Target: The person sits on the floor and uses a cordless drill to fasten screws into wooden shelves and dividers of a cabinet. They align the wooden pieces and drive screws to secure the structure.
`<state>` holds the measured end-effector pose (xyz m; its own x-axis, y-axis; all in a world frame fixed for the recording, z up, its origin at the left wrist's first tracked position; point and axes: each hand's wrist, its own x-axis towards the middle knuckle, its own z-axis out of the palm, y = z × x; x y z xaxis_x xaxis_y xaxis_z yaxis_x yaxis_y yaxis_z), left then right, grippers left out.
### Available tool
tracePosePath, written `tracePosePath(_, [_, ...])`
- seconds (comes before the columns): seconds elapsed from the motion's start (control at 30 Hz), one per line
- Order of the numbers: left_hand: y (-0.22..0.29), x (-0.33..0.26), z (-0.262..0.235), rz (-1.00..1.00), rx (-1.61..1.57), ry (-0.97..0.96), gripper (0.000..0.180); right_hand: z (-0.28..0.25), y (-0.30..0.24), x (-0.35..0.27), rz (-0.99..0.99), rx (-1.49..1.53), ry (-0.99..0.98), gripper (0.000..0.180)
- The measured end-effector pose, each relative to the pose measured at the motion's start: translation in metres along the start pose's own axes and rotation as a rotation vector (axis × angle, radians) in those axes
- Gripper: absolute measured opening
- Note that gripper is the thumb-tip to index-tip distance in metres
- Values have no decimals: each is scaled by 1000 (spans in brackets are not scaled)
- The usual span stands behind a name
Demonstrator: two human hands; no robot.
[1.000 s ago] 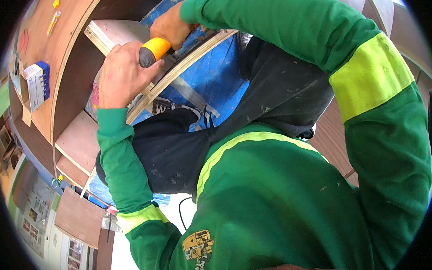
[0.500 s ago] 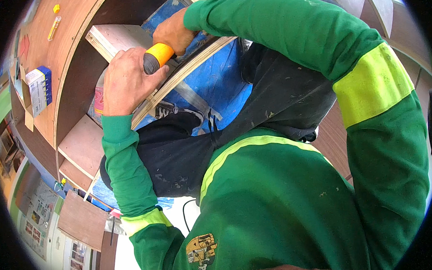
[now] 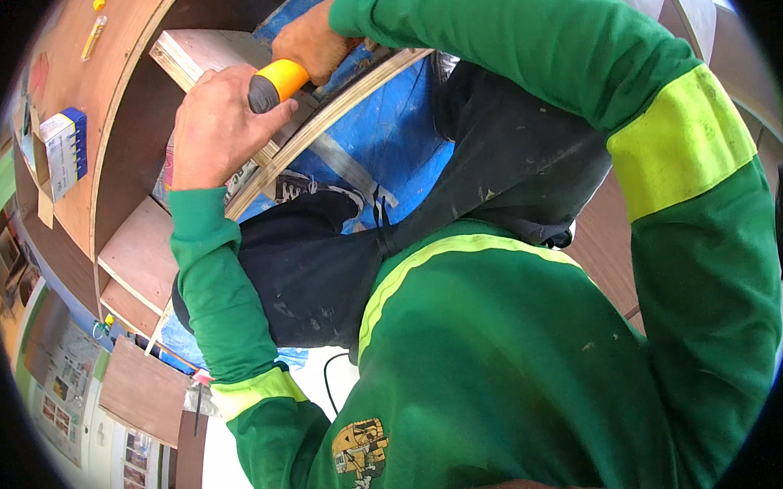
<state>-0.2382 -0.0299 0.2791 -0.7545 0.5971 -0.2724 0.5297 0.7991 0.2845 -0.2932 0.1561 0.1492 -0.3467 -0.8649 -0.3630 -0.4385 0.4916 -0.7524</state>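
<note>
My right hand (image 3: 314,45) is closed round an orange-and-grey power tool (image 3: 280,79) that looks like a drill. Its rounded dark end sits between the thumb and forefinger of my left hand (image 3: 215,126), whose fingers bend over the edge of a plywood board (image 3: 178,64). That board meets a long plywood edge (image 3: 327,122) running diagonally below both hands. The working tip of the tool is hidden by my left hand and the wood.
Left of the hands, a curved wooden counter (image 3: 118,64) carries an open blue-and-white box (image 3: 65,152) and a yellow cutter knife (image 3: 94,38). Blue sheeting (image 3: 388,150) covers the floor past the plywood. A shelf panel (image 3: 142,253) lies beside my left forearm.
The whole view has shifted slightly, so hands, tool and wood sit a little higher and further left. Both hands keep the same hold.
</note>
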Motion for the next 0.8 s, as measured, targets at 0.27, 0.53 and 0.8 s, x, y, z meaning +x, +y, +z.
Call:
tracePosePath(0.27, [-4,-7,6,3,29,48,44,-8,-10,-9,-57,3,-14,39])
tracePosePath(0.53, [-16,-9,28,96,70,223,45,-7,-7,-3,55,-53,-85,44])
tracePosePath(0.8, [-13,-8,21,14,74,129,44,-2,-5,-6,22,-108,47,44])
